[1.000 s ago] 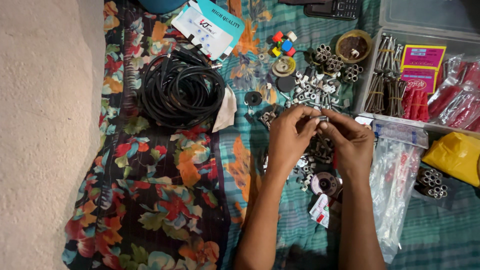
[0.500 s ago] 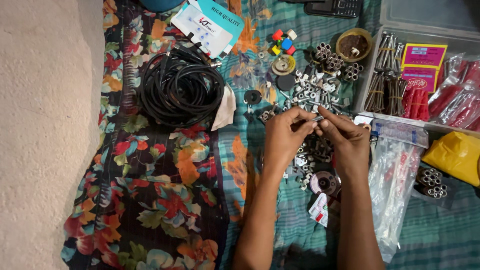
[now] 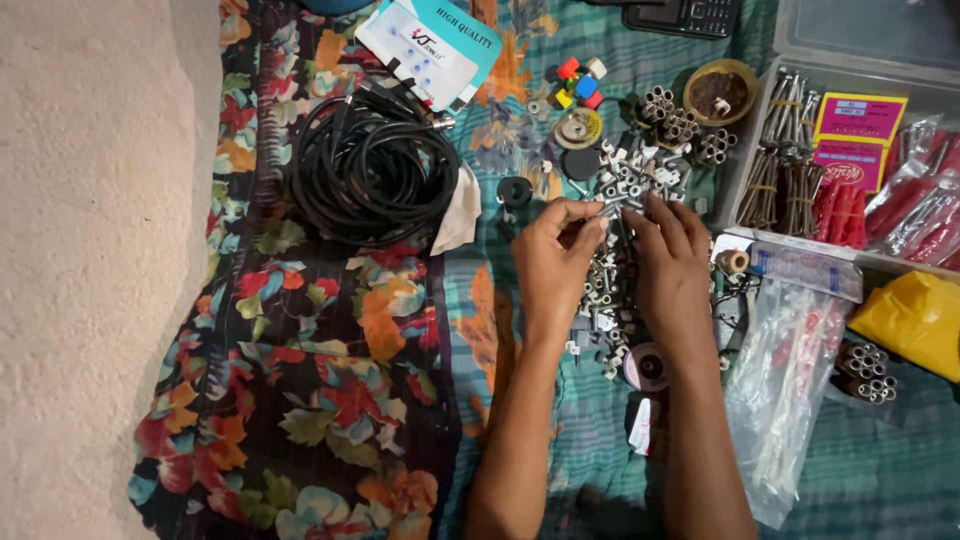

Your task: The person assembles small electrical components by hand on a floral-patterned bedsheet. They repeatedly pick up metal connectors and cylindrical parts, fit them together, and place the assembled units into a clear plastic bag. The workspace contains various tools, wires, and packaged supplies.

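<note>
Left hand [image 3: 553, 262]: my grip pinched tight on a small metal screw [image 3: 610, 207], thumb and fingertips closed.
Right hand [image 3: 668, 262]: fingers loosely curled over the heap; whether they clasp anything, I cannot tell.
Screw location: above the pile of screws and white clips [image 3: 612, 285], between both hands.
Nearby: black cable coil [image 3: 366, 176], left; clear plastic box [image 3: 842, 170], right.

Cable coil [image 3: 368, 175] lies left of fastener pile [image 3: 632, 175]; box [image 3: 850, 130] right.
</note>
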